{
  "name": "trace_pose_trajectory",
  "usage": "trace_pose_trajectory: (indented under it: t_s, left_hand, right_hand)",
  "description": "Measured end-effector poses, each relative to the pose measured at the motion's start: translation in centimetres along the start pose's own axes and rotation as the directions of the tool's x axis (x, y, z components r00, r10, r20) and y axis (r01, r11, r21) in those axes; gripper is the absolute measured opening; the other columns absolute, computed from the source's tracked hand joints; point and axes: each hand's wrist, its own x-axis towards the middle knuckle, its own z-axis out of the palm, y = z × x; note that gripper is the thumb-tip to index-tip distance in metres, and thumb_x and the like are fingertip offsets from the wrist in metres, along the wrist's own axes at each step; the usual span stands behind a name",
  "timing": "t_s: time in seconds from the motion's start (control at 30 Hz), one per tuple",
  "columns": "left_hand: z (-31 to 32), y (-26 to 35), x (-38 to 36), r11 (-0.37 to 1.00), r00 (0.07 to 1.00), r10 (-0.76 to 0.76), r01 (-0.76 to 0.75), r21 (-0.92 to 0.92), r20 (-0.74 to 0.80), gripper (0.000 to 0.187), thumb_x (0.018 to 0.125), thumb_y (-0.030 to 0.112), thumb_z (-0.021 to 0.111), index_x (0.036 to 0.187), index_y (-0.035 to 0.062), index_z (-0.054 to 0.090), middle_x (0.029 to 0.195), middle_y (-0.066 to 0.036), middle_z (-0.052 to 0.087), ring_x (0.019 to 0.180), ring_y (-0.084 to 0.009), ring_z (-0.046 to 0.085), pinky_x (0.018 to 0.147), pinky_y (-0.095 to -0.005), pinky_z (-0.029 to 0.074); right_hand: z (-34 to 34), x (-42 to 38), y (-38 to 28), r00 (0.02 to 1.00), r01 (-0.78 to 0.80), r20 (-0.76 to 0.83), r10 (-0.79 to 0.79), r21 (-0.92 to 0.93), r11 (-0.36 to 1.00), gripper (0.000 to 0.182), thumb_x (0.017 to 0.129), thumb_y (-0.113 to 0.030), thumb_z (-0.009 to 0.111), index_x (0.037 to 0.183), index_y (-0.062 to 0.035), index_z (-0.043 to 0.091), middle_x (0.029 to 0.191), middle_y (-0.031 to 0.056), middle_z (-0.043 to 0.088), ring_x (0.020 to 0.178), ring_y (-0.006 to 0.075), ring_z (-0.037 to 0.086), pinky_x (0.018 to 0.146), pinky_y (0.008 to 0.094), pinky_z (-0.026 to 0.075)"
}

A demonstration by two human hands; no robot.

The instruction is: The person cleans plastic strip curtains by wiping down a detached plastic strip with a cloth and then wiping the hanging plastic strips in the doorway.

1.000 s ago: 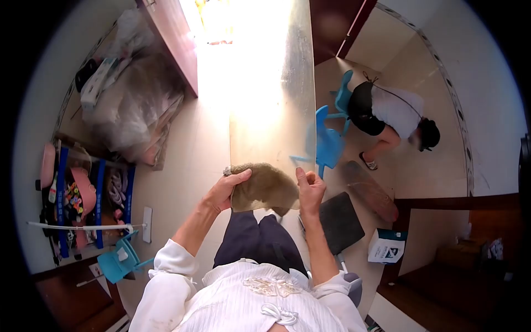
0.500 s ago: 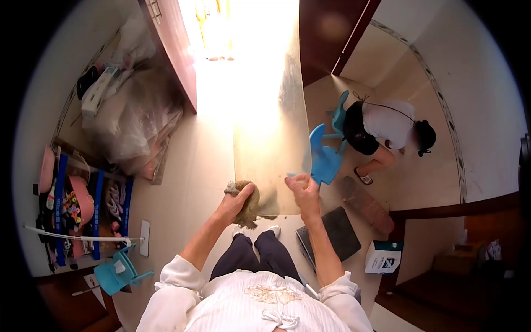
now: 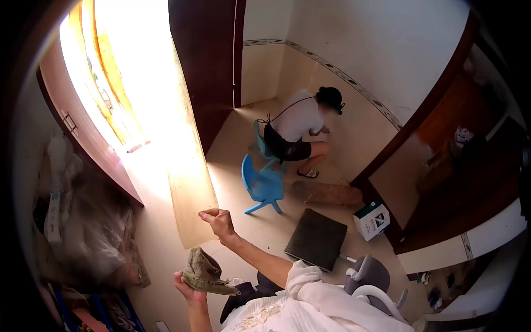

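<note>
Holding a green cloth point(image 3: 207, 275) near a long see-through sheet point(image 3: 185, 188)

Holds the bunched-up green cloth in the left hand point(image 3: 189, 288), low down by the near end of the long see-through sheet. Grips one side of the cloth with curled fingers, and lets the rest puff up and hang out toward the dark pants point(image 3: 265, 285). Cannot tell if the cloth touches the sheet.

Puts the right hand point(image 3: 221, 222) up at the side edge of the sheet. Presses thumb and pointing finger tip to tip there, with the other fingers tucked in. Looks like a pinch, but cannot tell if the sheet is caught in it.

Shows the sheet running far away into very bright light, between a pink door point(image 3: 88, 119) and a dark red door point(image 3: 204, 72). Has a blue chair point(image 3: 264, 185) to the right of the sheet. Shows another person point(image 3: 296, 119) just past that chair, sitting bent over on a small blue seat point(image 3: 259, 135), in a white top, black shorts and a black cap.

Has a long reddish board point(image 3: 326, 193) on the floor point(image 3: 251, 235), with a dark flat square point(image 3: 316, 239) nearer and a white and green bag point(image 3: 371, 221) off to the right. Shows a heap of clear plastic point(image 3: 88, 221) on the left
</note>
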Motion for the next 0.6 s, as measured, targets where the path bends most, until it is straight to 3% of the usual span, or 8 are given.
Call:
trace_pose_trajectory:
  t_s: [0.17,0.23,0.3,0.37,0.47,0.5,0.57,0.6]
  left_hand:
    - [7.0,-0.8,-5.6,0.9,0.935,0.141,-0.258,0.35,0.326,0.05,0.078,0.019,0.051,0.123,-0.0033,0.045,0.116,-0.019,0.054,0.104,-0.0315,0.055,0.093,-0.0425,0.044]
    - [7.4,-1.3,-4.8,0.669,0.891,0.278,-0.449,0.593,0.36,0.042,0.085,0.019,0.053,0.121,-0.0019,0.047,0.117,-0.016,0.054,0.106,-0.028,0.054,0.091,-0.04,0.044]
    - [8.5,-1.6,-3.1,-0.188,0.778,0.286,-0.527,0.829,0.559,0.039,0.09,0.029,0.051,0.115,0.0004,0.053,0.112,-0.014,0.057,0.105,-0.0274,0.054,0.091,-0.0394,0.041]
    - [11.1,-2.8,-2.5,-0.758,0.636,0.137,-0.426,0.494,0.759,0.047,0.088,0.041,0.05,0.115,0.0021,0.055,0.117,-0.017,0.055,0.109,-0.0337,0.051,0.096,-0.0413,0.037]
    - [11.2,-1.3,-0.3,-0.549,0.795,0.281,-0.327,0.769,0.538,0.049,0.087,0.045,0.048,0.109,0.0024,0.058,0.112,-0.02,0.057,0.111,-0.0359,0.049,0.097,-0.0417,0.036]
    - [10.6,-0.3,0.9,-0.588,0.704,0.3,-0.395,0.706,0.644,0.043,0.092,0.039,0.042,0.103,0.0008,0.06,0.099,-0.017,0.063,0.095,-0.0341,0.058,0.087,-0.0398,0.043]
    - [8.2,3.1,5.0,0.068,0.962,0.097,-0.262,0.963,0.255,0.043,0.093,0.038,0.042,0.109,0.0008,0.057,0.092,-0.015,0.061,0.087,-0.0251,0.059,0.08,-0.0352,0.046]
    - [8.2,4.2,5.5,0.384,0.995,-0.095,0.026,0.923,0.012,0.044,0.094,0.038,0.041,0.114,0.0006,0.055,0.088,-0.015,0.059,0.081,-0.0197,0.059,0.076,-0.0323,0.048]
  right_hand:
    - [2.1,0.6,1.2,0.99,0.079,-0.102,-0.093,-0.137,0.987,0.017,0.08,-0.014,0.065,0.084,0.0021,0.067,0.076,0.0044,0.066,0.069,0.0076,0.057,0.063,0.023,0.045]
    - [3.0,-0.8,-0.1,0.999,0.048,-0.019,-0.048,0.008,0.999,0.017,0.081,-0.014,0.064,0.084,0.0024,0.067,0.078,0.0048,0.066,0.07,0.0081,0.057,0.065,0.0235,0.046]
    - [4.1,-2.2,-0.3,0.987,-0.037,0.16,0.014,0.143,0.989,0.025,0.083,-0.017,0.062,0.098,0.0036,0.062,0.079,0.0069,0.065,0.076,0.011,0.059,0.072,0.027,0.049]
    - [4.4,-6.5,-1.8,0.932,-0.321,0.339,0.127,0.611,0.724,0.022,0.086,-0.017,0.057,0.092,0.0038,0.063,0.076,0.0061,0.064,0.066,0.0104,0.057,0.066,0.0269,0.05]
    - [4.6,-7.3,-0.2,0.939,-0.31,0.334,0.085,0.712,0.63,0.022,0.09,-0.017,0.051,0.091,0.0023,0.062,0.07,0.0037,0.061,0.058,0.0106,0.055,0.059,0.0237,0.049]
    - [4.3,-6.6,2.4,0.983,0.008,0.163,-0.084,0.416,0.909,0.017,0.088,-0.014,0.053,0.091,-0.0003,0.064,0.067,0.002,0.059,0.051,0.0087,0.051,0.051,0.0199,0.044]
    - [4.6,-8.2,1.0,0.995,-0.074,0.083,0.06,0.178,0.981,0.012,0.087,-0.01,0.055,0.089,-0.0006,0.063,0.061,-0.0031,0.054,0.042,0.003,0.043,0.038,0.0177,0.033]
    - [4.8,-9.0,0.6,0.995,-0.079,0.083,0.059,0.257,0.963,0.01,0.086,-0.008,0.057,0.091,-0.0022,0.064,0.056,-0.006,0.049,0.036,0.0001,0.031,0.032,0.0191,0.02]
